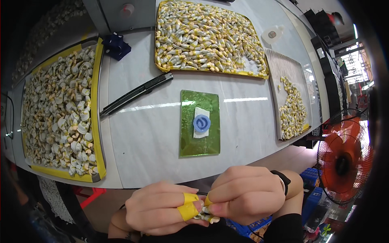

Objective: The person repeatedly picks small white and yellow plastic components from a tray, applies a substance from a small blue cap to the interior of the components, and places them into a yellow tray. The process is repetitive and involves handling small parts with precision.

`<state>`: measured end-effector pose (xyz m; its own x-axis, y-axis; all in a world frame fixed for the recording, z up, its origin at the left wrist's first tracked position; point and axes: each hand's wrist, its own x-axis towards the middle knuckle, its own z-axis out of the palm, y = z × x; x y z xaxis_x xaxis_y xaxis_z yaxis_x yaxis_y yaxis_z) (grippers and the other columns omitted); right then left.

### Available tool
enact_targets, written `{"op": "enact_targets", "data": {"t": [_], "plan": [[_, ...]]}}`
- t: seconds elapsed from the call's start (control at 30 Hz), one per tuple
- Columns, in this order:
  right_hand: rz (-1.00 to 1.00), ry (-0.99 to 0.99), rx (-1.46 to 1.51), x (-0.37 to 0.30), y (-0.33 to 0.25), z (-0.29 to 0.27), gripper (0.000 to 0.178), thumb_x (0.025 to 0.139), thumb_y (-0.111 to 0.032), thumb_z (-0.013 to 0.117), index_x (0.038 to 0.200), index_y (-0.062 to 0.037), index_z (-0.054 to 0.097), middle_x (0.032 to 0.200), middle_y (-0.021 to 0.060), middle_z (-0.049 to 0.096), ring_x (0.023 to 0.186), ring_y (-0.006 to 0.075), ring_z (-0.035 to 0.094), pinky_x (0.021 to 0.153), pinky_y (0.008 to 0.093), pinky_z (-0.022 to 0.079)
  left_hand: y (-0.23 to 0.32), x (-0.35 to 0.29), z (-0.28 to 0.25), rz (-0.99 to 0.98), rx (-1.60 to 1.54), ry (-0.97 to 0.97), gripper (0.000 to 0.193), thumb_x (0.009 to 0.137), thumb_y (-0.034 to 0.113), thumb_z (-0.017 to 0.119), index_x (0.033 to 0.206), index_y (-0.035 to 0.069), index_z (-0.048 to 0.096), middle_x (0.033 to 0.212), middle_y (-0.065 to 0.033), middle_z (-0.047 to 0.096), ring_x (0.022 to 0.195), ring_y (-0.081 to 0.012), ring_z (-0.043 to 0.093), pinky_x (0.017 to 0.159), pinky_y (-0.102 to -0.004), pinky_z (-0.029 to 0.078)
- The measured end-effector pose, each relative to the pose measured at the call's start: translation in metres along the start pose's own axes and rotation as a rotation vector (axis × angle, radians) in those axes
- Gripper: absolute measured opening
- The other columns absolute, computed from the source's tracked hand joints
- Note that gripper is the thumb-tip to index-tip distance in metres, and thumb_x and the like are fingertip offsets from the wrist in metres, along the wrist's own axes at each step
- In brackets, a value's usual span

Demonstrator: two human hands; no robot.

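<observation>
small pieces (212, 219) between both hands (158, 207) (246, 194)

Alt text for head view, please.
A person's left hand and right hand hold small white-and-yellow pieces before a grey-white marbled table. On it, a round blue object sits on a white pad atop a green, glassy rectangular plate, with three shallow piece-filled trays around.

- A long, slim black tool (137, 93) lying aslant on the pale, marbled bench (150, 150)
- A dark blue, crumpled-looking item (116, 46) near the tool's upper left
- A whitish, translucent container (267, 37) toward the bench's far right
- An orange-bladed fan (342, 162) with a dark wire guard, right of the bench
- Blue crates (311, 202) below it
- A bright window (354, 65) behind
</observation>
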<state>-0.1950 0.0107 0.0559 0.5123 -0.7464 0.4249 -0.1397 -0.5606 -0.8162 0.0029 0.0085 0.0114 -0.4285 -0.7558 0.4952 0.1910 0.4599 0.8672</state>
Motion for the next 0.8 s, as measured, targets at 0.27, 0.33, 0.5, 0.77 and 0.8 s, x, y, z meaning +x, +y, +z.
{"op": "enact_targets", "data": {"t": [0.27,0.33,0.5,0.77,0.8], "plan": [[-0.016,0.019,-0.032,0.000,0.001,0.000,0.016,0.070,0.010,0.068,0.070,0.0025,0.054,0.077,0.0149,0.063,0.059,0.0222,0.059,0.052,0.0298,0.051,-0.002,0.002,-0.001,0.023,0.023,-0.019,0.034,0.060,0.009,0.083,0.087,0.000,0.065,0.084,-0.0106,0.066,0.073,-0.0235,0.066,0.065,-0.0290,0.057],[0.008,0.041,-0.079,-0.003,0.000,0.001,0.017,0.069,0.008,0.070,0.071,0.0008,0.055,0.076,0.0129,0.063,0.058,0.0214,0.059,0.051,0.0291,0.051,-0.002,0.003,0.000,0.004,0.029,-0.025,0.035,0.060,0.010,0.084,0.088,0.000,0.065,0.084,-0.0103,0.066,0.073,-0.0237,0.066,0.065,-0.0290,0.057],[0.100,0.152,-0.193,-0.007,-0.009,0.010,0.019,0.065,0.004,0.075,0.073,-0.0042,0.059,0.072,0.0078,0.062,0.057,0.0191,0.059,0.049,0.0267,0.049,0.002,0.006,0.001,-0.029,0.187,0.003,0.035,0.062,0.010,0.083,0.090,0.002,0.064,0.083,-0.0093,0.067,0.072,-0.0238,0.065,0.065,-0.0297,0.056],[0.062,0.114,0.037,-0.011,0.003,-0.001,0.017,0.065,-0.004,0.078,0.079,-0.0065,0.069,0.075,0.0039,0.060,0.058,0.0164,0.055,0.049,0.0255,0.044,-0.010,0.002,0.000,-0.179,-0.233,-0.001,0.034,0.065,0.016,0.082,0.086,0.000,0.060,0.079,-0.0126,0.066,0.069,-0.0219,0.064,0.061,-0.0314,0.053],[0.061,0.099,0.057,-0.007,0.007,-0.003,0.017,0.068,-0.004,0.076,0.082,-0.0049,0.068,0.077,0.0049,0.058,0.061,0.0170,0.053,0.052,0.0262,0.042,-0.011,0.001,-0.001,-0.264,-0.392,0.012,0.032,0.066,0.013,0.080,0.087,-0.002,0.060,0.080,-0.0132,0.066,0.070,-0.0215,0.064,0.063,-0.0308,0.053]]}}
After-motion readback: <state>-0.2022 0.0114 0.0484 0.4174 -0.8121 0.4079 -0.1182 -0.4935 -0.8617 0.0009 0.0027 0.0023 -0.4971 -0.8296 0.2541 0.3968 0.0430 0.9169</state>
